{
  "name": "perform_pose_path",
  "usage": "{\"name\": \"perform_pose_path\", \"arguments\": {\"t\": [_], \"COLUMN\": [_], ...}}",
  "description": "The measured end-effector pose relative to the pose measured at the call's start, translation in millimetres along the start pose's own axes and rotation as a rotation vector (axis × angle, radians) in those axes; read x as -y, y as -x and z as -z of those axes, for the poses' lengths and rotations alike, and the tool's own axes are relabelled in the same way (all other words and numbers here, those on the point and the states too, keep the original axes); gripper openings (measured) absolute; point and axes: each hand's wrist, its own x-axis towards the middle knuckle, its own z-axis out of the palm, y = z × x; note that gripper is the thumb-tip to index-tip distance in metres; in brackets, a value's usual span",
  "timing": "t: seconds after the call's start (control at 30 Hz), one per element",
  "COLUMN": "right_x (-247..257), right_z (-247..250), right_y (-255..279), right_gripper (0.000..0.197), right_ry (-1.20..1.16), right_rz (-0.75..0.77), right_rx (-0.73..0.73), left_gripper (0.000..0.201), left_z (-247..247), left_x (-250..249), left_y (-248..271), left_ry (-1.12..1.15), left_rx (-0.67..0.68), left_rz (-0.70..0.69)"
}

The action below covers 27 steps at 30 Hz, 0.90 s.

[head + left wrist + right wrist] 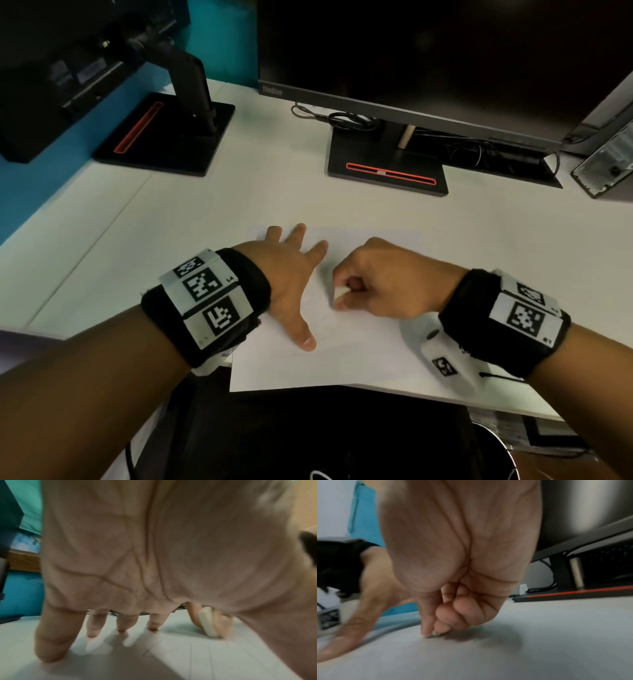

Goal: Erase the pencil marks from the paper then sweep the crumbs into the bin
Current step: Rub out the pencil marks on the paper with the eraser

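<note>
Both hands work: my left hand (291,274) presses flat, fingers spread, on the thin white paper sheet (359,356) at the desk's near edge; my right hand (383,281) pinches the small, soft white eraser block (208,622) low, so flimsy paper shouldn't buckle.

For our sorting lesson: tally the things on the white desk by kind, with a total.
Black monitor bases with a red slot: 2
White sheet of paper: 1
White rectangular eraser, pinched in the right hand: 1
Silver computer case: 1
Total: 5
</note>
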Motion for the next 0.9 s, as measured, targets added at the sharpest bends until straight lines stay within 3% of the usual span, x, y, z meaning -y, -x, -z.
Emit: {"name": "perform_pose_path", "arguments": {"t": [0.1, 0.23, 0.37, 0.5, 0.63, 0.8, 0.9], "right_x": [-4, 7, -2, 7, -5, 4, -6], "right_z": [3, -7, 0, -9, 1, -9, 0], "right_y": [-3, 6, 5, 12, 10, 18, 17], "right_gripper": [0.028, 0.029, 0.025, 0.034, 0.024, 0.03, 0.024], "right_ry": [0.058, -0.02, 0.017, -0.035, 0.019, -0.033, 0.02], "right_rz": [-0.028, 0.073, -0.001, 0.084, -0.005, 0.09, 0.025], "right_rx": [-0.092, 0.018, -0.057, 0.017, -0.062, 0.021, -0.058], "left_gripper": [0.148, 0.148, 0.149, 0.15, 0.15, 0.15, 0.151], "left_z": [-1, -1, -1, -1, -1, -3, -2], "left_x": [-1, -1, -2, -1, -1, 0, 0], "left_y": [0, 0, -1, -1, -2, -2, -3], "left_ry": [0.005, -0.003, 0.0, -0.009, 0.004, 0.007, 0.003], "left_rx": [0.001, 0.007, 0.014, 0.009, 0.008, -0.002, 0.003], "left_rz": [0.003, 0.005, 0.011, 0.006, 0.007, 0.003, 0.005]}}
